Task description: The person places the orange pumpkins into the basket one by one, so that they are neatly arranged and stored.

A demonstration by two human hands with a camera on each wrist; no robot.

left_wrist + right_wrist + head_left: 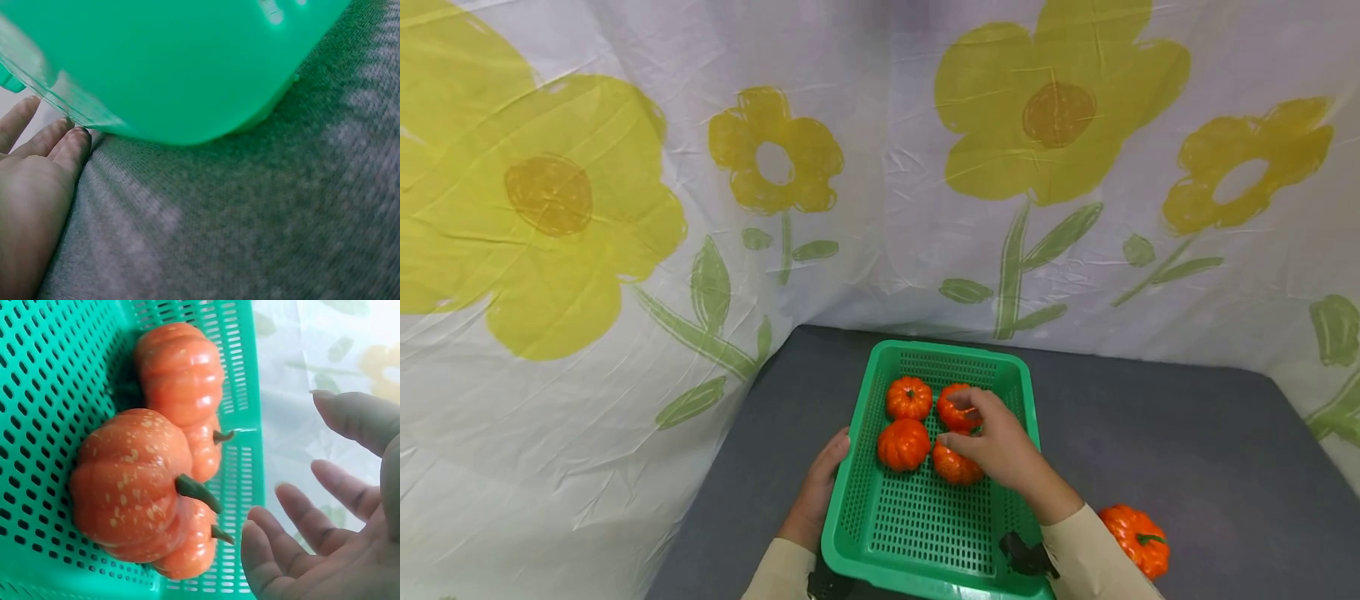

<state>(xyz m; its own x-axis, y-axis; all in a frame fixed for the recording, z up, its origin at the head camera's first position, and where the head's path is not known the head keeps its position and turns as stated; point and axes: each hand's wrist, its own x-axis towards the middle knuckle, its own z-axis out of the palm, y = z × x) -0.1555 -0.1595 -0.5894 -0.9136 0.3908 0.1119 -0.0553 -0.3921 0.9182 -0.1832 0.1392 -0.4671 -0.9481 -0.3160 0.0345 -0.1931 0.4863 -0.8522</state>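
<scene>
A green plastic basket (940, 533) with slotted walls stands on the dark table and holds several small orange pumpkins (903, 445) at its far end. My left hand (820, 479) rests along the basket's left side; in the left wrist view its fingers (47, 137) lie fairly straight against the green wall (175, 69). Above the right-hand pumpkins hovers my right hand (1000, 442), partly covering them. The right wrist view shows its fingers spread and holding nothing, apart from a speckled pumpkin (128, 487) with a green stem.
One more orange pumpkin (1135, 537) lies on the dark grey tabletop (1187, 450) right of the basket, partly behind my right sleeve (1093, 550). A white cloth (880, 250) with yellow flowers hangs behind and to the left of the table.
</scene>
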